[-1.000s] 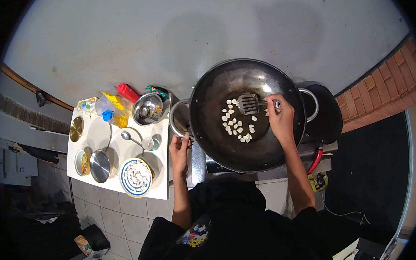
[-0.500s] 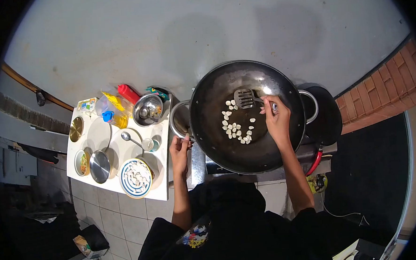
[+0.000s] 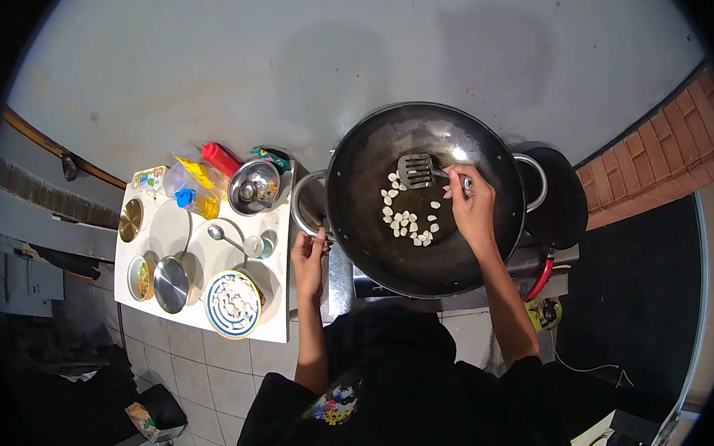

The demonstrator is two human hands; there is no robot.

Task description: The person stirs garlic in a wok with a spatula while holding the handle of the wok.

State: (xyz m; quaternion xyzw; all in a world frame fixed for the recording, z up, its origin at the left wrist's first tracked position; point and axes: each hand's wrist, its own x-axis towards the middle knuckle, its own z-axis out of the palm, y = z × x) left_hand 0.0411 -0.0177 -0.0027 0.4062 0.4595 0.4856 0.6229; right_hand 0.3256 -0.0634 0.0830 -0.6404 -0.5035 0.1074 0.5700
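A large dark wok (image 3: 424, 268) with metal loop handles sits on a stove. My right hand (image 3: 474, 209) is closed around the handle of a slotted spatula (image 3: 416, 171), whose head is inside the wok. Below and left of that head, several small pale pieces (image 3: 406, 220), which look like garlic cloves, lie in a loose curve on the wok's bottom. At the wok's left side, my left hand (image 3: 308, 254) is closed on the lower end of the left loop handle (image 3: 297, 206).
On the left, a white table (image 3: 278, 316) holds a blue-and-white bowl (image 3: 256, 309) of pale pieces, a steel bowl (image 3: 270, 175), a spoon (image 3: 216, 232), an oil bottle (image 3: 204, 205) and a red bottle (image 3: 221, 160). A black pan (image 3: 557, 196) with a red handle stands right of the wok.
The spatula head has shifted slightly left over the upper pale pieces, and my right hand has moved a little left with it. A few pieces have shifted slightly. My left hand stays put.
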